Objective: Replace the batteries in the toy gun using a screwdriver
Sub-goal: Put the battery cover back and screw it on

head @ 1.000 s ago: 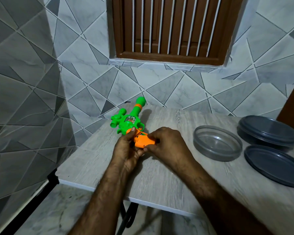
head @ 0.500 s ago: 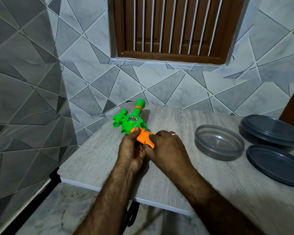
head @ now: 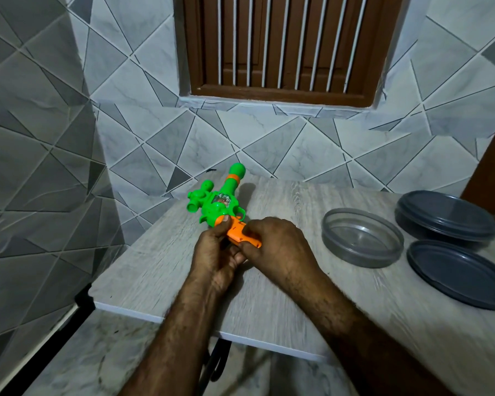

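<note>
Toy gun, seen from the head view, lies on its side near the back left corner of the desk. Its green muzzle points away toward the tiled wall, and its orange handle points toward the person.

The left grip is wrapped round the handle from the left and below, with the thumb pressed on top where orange meets green. The right grip pinches the handle's far end between thumb and curled fingers, so both are clenched on the toy. The fingers hide the handle's underside, and I cannot tell whether a battery cover is on or off. No screwdriver or batteries are in view.

To the right, well apart from the toy, stand a clear bowl, a dark lidded container and a dark lid.

The toy looks like hollow moulded plastic. It is probably light, stiff and smooth enough to twist under a driver's push. The safest hold is likely where the left grip has it, around the handle close to the body, bracing it against the desk. The small scope looks thin and could snap if used as a hold.
</note>
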`<state>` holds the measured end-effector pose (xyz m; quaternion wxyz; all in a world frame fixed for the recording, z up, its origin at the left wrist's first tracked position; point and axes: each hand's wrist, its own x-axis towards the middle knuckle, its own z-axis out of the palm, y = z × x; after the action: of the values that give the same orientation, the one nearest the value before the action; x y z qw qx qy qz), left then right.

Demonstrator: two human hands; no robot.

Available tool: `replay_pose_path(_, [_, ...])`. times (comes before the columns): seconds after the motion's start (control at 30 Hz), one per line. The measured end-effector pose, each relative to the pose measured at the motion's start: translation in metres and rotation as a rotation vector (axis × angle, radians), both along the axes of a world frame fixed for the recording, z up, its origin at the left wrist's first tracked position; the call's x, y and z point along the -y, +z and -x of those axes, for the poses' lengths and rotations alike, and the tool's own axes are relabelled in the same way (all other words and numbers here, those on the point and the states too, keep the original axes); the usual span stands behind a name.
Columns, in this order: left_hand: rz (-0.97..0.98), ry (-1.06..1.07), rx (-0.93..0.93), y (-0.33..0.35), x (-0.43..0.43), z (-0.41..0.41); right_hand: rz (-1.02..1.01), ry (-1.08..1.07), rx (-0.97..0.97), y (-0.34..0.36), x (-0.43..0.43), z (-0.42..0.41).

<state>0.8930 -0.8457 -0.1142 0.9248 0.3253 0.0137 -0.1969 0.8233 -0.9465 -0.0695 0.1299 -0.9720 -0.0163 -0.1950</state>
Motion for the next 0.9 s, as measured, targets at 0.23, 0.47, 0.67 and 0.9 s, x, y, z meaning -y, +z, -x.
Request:
replay_pose_path(0.23, [-0.064, -0.012, 0.037, 0.002, 0.001, 0.003, -0.363, -0.078, -0.029, -0.003, 0.008, -0.006])
replay_pose_path(0.47, [-0.058, -0.093, 0.095, -0.006, 0.004, 0.007, -0.522, -0.106, -0.03, -0.007, 0.012, -0.016])
replay_pose_path(0.67, [-0.069, -0.103, 0.126, -0.009, 0.004, 0.006, -0.561, -0.021, -0.091, -0.006, 0.025, -0.013])
replay_pose_path(0.9, [-0.066, -0.063, 0.052, -0.011, 0.0, 0.0, -0.606, -0.105, -0.071, 0.018, 0.096, -0.003])
